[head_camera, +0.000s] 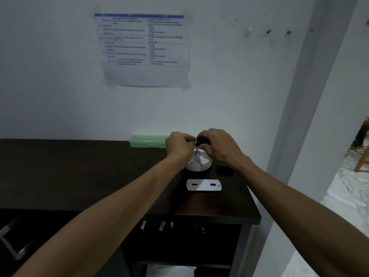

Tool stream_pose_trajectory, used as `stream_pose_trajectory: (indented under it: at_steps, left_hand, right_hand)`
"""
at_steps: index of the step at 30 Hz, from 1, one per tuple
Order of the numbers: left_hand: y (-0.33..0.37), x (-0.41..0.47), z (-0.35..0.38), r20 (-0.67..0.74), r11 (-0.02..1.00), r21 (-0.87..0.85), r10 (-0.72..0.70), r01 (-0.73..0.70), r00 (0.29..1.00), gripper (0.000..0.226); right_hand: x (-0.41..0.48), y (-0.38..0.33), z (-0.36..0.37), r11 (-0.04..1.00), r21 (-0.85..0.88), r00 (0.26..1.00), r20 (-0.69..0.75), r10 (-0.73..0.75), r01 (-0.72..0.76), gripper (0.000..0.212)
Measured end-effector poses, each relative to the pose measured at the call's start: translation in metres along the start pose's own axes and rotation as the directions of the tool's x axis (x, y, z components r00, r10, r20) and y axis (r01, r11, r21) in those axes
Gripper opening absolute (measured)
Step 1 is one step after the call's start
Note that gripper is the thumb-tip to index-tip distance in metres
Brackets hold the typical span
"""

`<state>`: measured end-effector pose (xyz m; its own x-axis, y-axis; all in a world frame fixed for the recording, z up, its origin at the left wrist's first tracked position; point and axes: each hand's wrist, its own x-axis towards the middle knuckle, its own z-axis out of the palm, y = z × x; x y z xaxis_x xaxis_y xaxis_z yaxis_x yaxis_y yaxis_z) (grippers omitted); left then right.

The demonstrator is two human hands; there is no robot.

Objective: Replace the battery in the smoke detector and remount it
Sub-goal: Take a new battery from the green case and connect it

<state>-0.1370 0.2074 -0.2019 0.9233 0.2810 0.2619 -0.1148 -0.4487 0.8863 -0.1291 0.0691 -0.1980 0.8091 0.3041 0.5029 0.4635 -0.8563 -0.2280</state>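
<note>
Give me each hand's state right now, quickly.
Left hand: pinches the wired end of the battery.
Right hand: grips the same battery's body.

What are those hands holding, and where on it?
A small black battery: right hand grips its body, left hand pinches its wired end.

Detector (197, 164) on tabletop (79, 166), nr right edge. Plate (204, 185) just in front of it. Block (224, 170) just right of detector. Box (147, 141) at back edge, vs wall (219, 96), left of detector. Battery (200, 142) above detector.
</note>
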Motion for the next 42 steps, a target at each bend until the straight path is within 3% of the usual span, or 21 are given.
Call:
stream_pose_trajectory:
  at_steps: [3, 8, 15, 21, 37, 42]
  left_hand:
    - [0.000, -0.002, -0.003, 0.003, 0.990, 0.108, 0.091, -0.091, 0.996, 0.024]
    - [0.001, -0.003, -0.002, -0.024, 0.989, 0.102, 0.109, -0.106, 0.994, 0.026]
    - [-0.004, -0.003, -0.003, -0.022, 0.996, -0.090, -0.003, 0.001, 1.000, 0.019]
    - [-0.012, -0.002, -0.006, 0.028, 0.929, -0.349, -0.122, 0.125, 0.992, 0.012]
    - [-0.012, -0.012, 0.009, -0.069, 0.980, -0.198, -0.025, 0.011, 0.997, 0.017]
    - [-0.018, -0.010, 0.005, -0.029, 0.987, -0.157, 0.024, -0.028, 0.999, 0.017]
  right_hand:
    - [0.001, -0.001, 0.000, 1.000, 0.002, 1.000, 0.003, -0.013, 0.013, 0.022]
    - [0.000, -0.005, 0.008, 1.000, -0.004, 1.000, -0.026, 0.006, -0.006, 0.018]
    - [0.000, -0.009, 0.013, 0.998, 0.040, 0.996, -0.071, 0.045, -0.042, 0.019]
    - [0.003, -0.007, 0.010, 0.994, 0.093, 0.993, -0.097, 0.064, -0.055, 0.021]
    - [0.002, -0.009, 0.009, 0.996, 0.035, 0.992, -0.093, 0.089, -0.086, 0.022]
    - [-0.001, -0.005, 0.012, 0.996, 0.039, 0.992, -0.091, 0.083, -0.080, 0.022]
